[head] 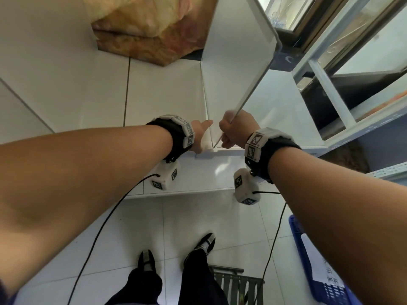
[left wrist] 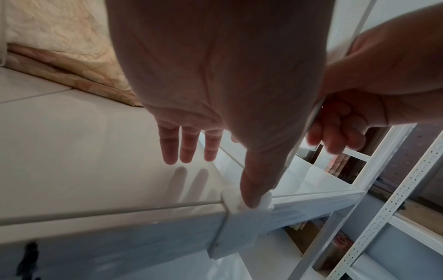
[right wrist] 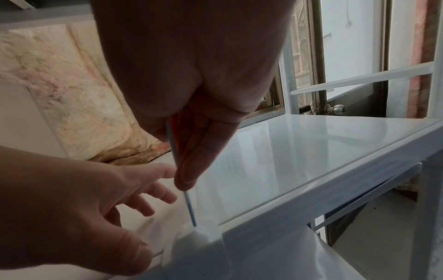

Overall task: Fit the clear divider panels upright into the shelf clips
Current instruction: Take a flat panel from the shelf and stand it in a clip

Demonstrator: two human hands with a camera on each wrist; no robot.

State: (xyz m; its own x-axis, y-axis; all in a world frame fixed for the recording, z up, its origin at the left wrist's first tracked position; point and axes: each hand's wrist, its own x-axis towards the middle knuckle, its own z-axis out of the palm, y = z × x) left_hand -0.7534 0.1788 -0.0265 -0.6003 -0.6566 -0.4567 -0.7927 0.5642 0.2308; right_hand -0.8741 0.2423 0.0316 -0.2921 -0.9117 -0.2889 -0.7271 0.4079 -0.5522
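Observation:
A clear divider panel [head: 231, 69] stands upright on the white shelf [head: 165, 95], running from the back to the front edge. Its lower front corner sits in a white clip [head: 207, 148] on the shelf's front rail. My right hand [head: 236, 128] grips the panel's front edge [right wrist: 178, 157] just above the clip [right wrist: 201, 233]. My left hand [head: 201, 134] rests beside it with its fingers [left wrist: 189, 145] straight over the shelf. The left thumb presses down on the clip [left wrist: 246, 200]. The panel's thin edge [left wrist: 314, 117] passes through my right hand [left wrist: 347, 123].
A cream and pink fabric bundle [head: 143, 29] lies at the back of the shelf. White window frames [head: 330, 84] and a perforated rack upright [left wrist: 395, 199] stand to the right. On the floor are a blue crate [head: 308, 260] and a slatted stool [head: 237, 285].

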